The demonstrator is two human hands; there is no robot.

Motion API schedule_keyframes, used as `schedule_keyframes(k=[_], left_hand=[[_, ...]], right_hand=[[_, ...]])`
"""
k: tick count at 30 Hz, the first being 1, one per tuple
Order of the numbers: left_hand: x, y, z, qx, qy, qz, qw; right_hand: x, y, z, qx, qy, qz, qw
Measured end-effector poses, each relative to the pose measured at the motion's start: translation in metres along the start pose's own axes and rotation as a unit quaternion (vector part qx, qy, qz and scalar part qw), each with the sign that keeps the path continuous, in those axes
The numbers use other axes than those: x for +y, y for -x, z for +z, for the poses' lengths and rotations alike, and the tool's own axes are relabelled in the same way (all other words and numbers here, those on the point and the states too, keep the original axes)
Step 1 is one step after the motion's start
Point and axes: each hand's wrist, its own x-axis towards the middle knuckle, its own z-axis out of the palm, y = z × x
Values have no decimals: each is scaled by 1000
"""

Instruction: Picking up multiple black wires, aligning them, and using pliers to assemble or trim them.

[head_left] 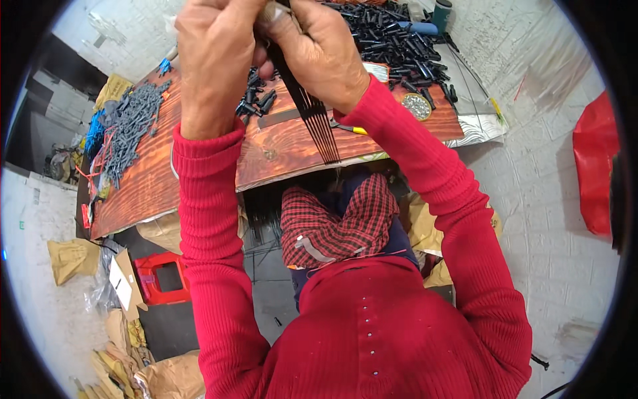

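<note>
Both hands are raised together at the top edge over the table, where the picture cuts off part of the fingers. From my right hand (322, 56), closed round its upper part, a bundle of thin black strips (316, 123) hangs down. Its lower ends fan slightly apart near the table's front edge. My left hand (216, 63) is closed right beside the bundle's upper end, fingers curled; what they pinch is hidden. Loose black tube-like parts (256, 96) lie on the table behind the hands. A yellow-handled tool (359, 130) rests beside the bundle, partly behind my right sleeve.
The wood-patterned table (153, 193) carries a heap of black parts (392, 56) at the back right and grey parts (133, 123) at the left. A round dish of small metal pieces (417, 106) stands at right. Below left are a red stool (163, 278) and brown paper (173, 376).
</note>
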Motion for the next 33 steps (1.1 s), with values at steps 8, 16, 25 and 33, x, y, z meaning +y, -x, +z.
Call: schedule_keyframes(k=[8, 16, 25, 33], left_hand=[[-29, -9, -37, -82, -213, -30, 973], [17, -49, -28, -179, -162, 201, 949], [-13, -43, -50, -94, -220, 102, 966], [45, 39, -41, -47, -92, 13, 995]], right_hand=[[21, 15, -3, 15, 58, 44, 997], [-14, -45, 8, -32, -128, -3, 991], [29, -18, 10, -15, -75, 36, 996], [-60, 36, 28, -77, -85, 63, 991]])
